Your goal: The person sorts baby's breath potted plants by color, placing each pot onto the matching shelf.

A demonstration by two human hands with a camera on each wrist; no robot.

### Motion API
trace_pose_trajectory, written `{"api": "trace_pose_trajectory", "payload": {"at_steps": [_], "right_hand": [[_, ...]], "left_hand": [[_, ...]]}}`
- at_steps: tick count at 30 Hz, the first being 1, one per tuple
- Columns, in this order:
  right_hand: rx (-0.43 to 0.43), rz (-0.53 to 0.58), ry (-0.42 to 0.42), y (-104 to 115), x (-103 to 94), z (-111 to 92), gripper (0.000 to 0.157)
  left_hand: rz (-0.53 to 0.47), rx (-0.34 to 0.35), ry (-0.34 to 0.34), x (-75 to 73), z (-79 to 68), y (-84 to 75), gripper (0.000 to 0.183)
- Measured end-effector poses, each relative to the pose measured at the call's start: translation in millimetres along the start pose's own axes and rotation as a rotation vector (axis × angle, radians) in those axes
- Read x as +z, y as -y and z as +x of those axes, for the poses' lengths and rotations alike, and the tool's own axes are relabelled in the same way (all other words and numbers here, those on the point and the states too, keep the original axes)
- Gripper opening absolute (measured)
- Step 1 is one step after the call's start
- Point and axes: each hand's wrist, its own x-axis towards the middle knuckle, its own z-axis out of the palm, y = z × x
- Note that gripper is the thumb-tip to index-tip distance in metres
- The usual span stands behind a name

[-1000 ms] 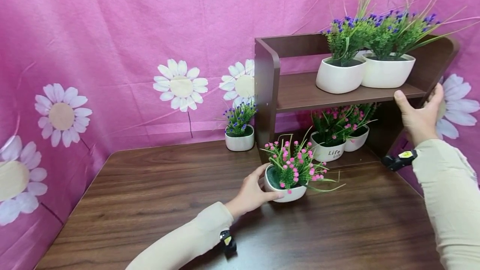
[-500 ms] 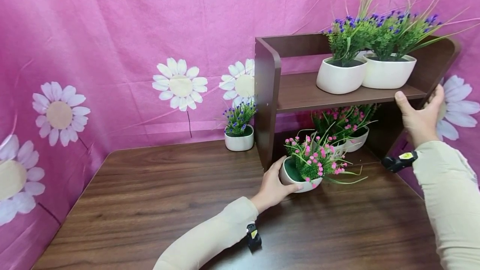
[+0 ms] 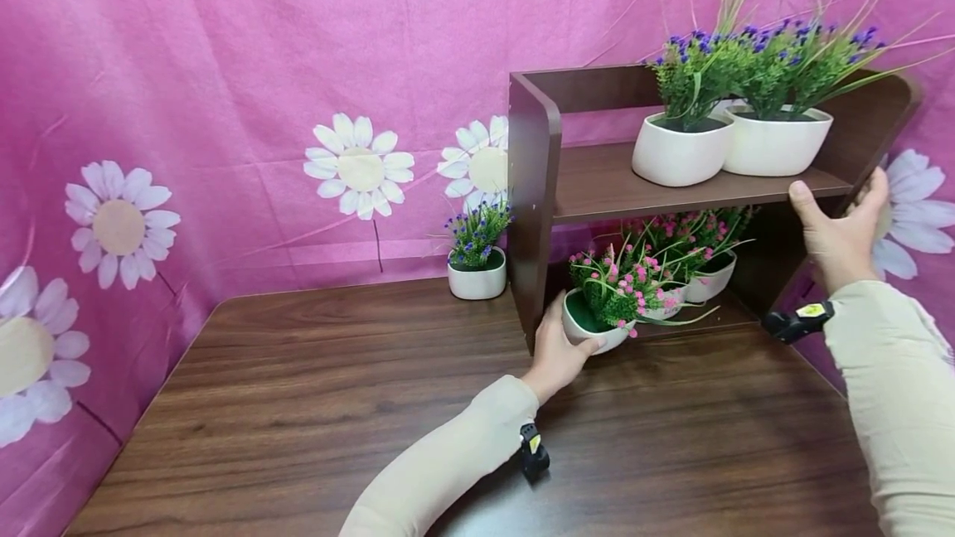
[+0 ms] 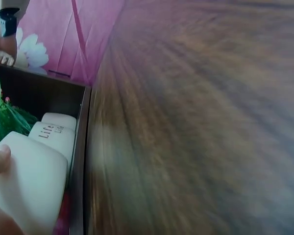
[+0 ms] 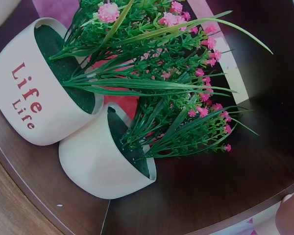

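Observation:
My left hand (image 3: 555,352) grips a potted plant with pink flowers by its white pot (image 3: 613,341), thumb on the front and fingers round the left side. This pot is tilted at the front opening of the lower shelf, and overlaps a pot lettered "Life" (image 5: 34,105) behind it. Beside that one stands another white pot with pink flowers (image 5: 100,159). On the far right my right hand (image 3: 843,230) holds the dark brown shelf unit (image 3: 597,187), thumb at the upper board's front edge and fingers around the side panel.
Two white pots with purple flowers (image 3: 682,154) stand on the upper shelf, partly hiding another white thing. A small purple-flowered pot (image 3: 477,278) is left of the unit on the wooden table (image 3: 336,388). A pink daisy-print cloth (image 3: 261,65) hangs behind.
The left hand has carried the pink-flowered pot to the right and back, from over the table to the lower shelf's opening. The right hand stays on the shelf unit.

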Motion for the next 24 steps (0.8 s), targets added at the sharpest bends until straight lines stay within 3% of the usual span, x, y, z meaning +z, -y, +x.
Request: {"api": "trace_pose_trajectory", "payload": {"at_steps": [4,11,18,24], "right_hand": [[-0.001,0.046,-0.003,0,0.9,-1,0.087],[-0.004,0.079,-0.007,0,0.7,-1,0.088],[-0.033,0.12,-0.008,1,1.5,-2,0.086],[-0.032,0.102,-0.006,2,2.6,-3,0.086]], "left_hand": [[-0.008,-0.023,-0.04,8.1,5.0,2.0,0.084],[0.005,0.018,-0.092,12.6,6.7,2.4,0.08],[0.024,-0.069,-0.043,20.1,17.0,5.8,0.075],[0.042,-0.14,-0.082,23.6,18.5,6.4,0.067]]}}
